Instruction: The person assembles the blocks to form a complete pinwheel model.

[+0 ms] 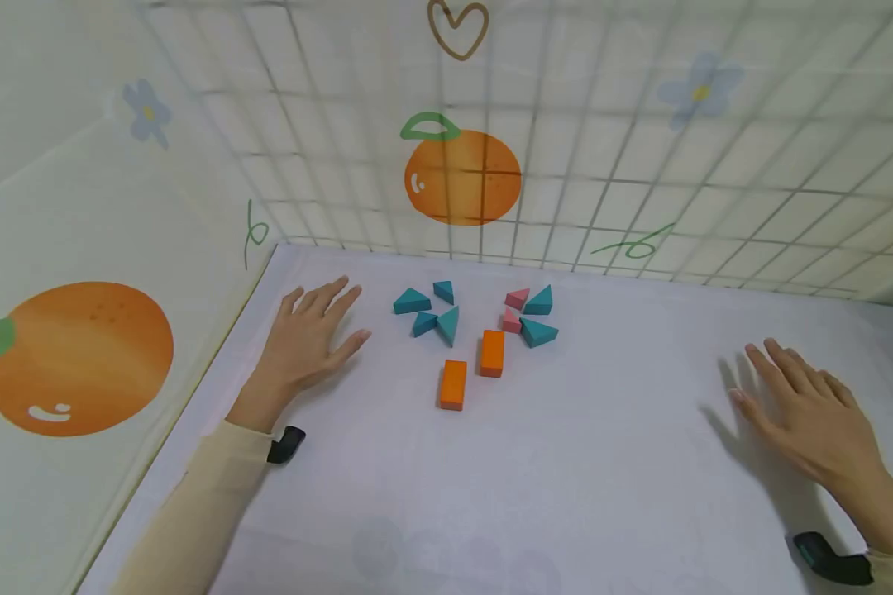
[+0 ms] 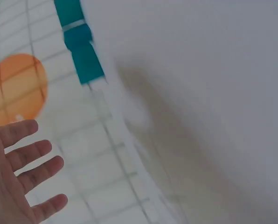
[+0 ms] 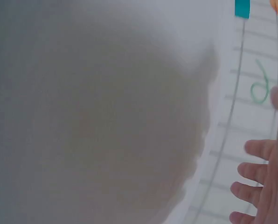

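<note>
My left hand (image 1: 305, 343) is at the left of the table, fingers spread and holding nothing. To its right lies a group of several teal triangular blocks (image 1: 413, 301). Farther right, two teal triangular blocks (image 1: 539, 332) lie beside two small pink triangular blocks (image 1: 517, 298). In front of these groups are two orange rectangular blocks (image 1: 453, 385), one a little nearer to me than the other. At the far right my right hand (image 1: 814, 413) hovers with extended fingers, its shadow beside it, and nothing in its grasp. The left wrist view also shows teal blocks (image 2: 87, 63) past the fingers.
A white cloth covers the table (image 1: 603, 479). Behind it stands a grid wall (image 1: 588, 132) under a sheet printed with oranges and flowers. Another printed sheet (image 1: 193, 223) closes off the left side. Dark bands (image 1: 286, 445) sit at both wrists.
</note>
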Action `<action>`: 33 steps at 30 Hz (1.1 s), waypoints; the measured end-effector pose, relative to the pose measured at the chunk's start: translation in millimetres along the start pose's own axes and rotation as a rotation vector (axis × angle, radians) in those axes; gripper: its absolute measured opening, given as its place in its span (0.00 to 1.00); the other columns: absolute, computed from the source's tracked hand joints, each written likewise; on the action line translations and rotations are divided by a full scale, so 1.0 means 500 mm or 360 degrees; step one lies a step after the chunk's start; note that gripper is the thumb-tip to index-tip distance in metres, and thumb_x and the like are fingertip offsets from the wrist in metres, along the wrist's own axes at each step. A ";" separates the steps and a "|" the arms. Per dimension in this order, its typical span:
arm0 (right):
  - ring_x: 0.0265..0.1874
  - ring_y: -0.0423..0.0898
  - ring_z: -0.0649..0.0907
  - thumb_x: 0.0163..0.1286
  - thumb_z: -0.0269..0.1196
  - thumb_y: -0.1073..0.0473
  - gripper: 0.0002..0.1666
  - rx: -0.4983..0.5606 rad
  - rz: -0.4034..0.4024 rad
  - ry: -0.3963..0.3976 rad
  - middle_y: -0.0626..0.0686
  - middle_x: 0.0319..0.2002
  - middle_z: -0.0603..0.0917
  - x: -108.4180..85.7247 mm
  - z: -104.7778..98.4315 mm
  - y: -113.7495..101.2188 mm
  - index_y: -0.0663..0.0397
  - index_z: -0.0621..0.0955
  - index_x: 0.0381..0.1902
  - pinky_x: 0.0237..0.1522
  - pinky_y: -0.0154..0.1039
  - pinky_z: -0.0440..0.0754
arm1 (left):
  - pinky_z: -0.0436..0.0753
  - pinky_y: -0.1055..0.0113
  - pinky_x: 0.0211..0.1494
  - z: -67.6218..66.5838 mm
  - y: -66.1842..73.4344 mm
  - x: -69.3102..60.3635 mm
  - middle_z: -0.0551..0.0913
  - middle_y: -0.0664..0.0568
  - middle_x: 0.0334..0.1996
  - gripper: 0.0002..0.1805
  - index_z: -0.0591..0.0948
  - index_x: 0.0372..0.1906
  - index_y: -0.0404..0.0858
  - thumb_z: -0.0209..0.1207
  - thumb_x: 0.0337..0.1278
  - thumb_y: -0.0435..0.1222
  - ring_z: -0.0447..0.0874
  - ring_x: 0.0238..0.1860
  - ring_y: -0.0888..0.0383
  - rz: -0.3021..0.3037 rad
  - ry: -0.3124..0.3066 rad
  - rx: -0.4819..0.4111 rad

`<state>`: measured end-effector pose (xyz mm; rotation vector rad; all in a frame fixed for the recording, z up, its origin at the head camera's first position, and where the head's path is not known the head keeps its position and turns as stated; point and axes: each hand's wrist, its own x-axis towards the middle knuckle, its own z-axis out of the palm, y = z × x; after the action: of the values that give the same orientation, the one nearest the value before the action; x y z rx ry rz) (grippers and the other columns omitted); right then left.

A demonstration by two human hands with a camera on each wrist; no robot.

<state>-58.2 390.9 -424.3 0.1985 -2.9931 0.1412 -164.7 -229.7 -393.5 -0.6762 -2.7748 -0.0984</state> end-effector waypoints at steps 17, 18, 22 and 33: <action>0.60 0.66 0.74 0.69 0.61 0.52 0.30 0.0243 -0.0391 0.0218 0.63 0.63 0.75 0.098 0.014 -0.195 0.59 0.72 0.65 0.58 0.63 0.67 | 0.75 0.51 0.64 0.018 0.135 0.039 0.78 0.48 0.61 0.25 0.77 0.63 0.40 0.54 0.68 0.49 0.75 0.62 0.50 0.0370 -0.0041 -0.0473; 0.59 0.65 0.74 0.68 0.62 0.54 0.30 0.0268 -0.0429 0.0219 0.63 0.63 0.75 0.106 0.016 -0.210 0.59 0.73 0.65 0.58 0.63 0.68 | 0.76 0.52 0.64 0.019 0.141 0.041 0.79 0.48 0.60 0.24 0.78 0.62 0.40 0.54 0.68 0.49 0.76 0.61 0.51 0.0386 -0.0042 -0.0485; 0.58 0.63 0.76 0.66 0.64 0.57 0.28 0.0344 -0.0568 0.0216 0.61 0.62 0.77 0.136 0.031 -0.268 0.58 0.75 0.63 0.57 0.63 0.72 | 0.77 0.54 0.63 0.024 0.163 0.049 0.80 0.50 0.57 0.22 0.79 0.60 0.41 0.55 0.68 0.48 0.77 0.60 0.53 0.0424 -0.0063 -0.0501; 0.60 0.57 0.77 0.68 0.62 0.54 0.24 0.0477 -0.0737 0.0118 0.57 0.60 0.79 0.179 0.048 -0.393 0.57 0.78 0.60 0.61 0.58 0.74 | 0.79 0.59 0.61 0.035 0.196 0.055 0.82 0.54 0.53 0.18 0.82 0.56 0.41 0.58 0.66 0.45 0.79 0.54 0.56 0.0467 -0.0088 -0.0529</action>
<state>-122.1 183.4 -418.6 0.8821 -2.7478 0.5269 -147.4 -128.6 -402.2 -1.1759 -2.6994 -0.4932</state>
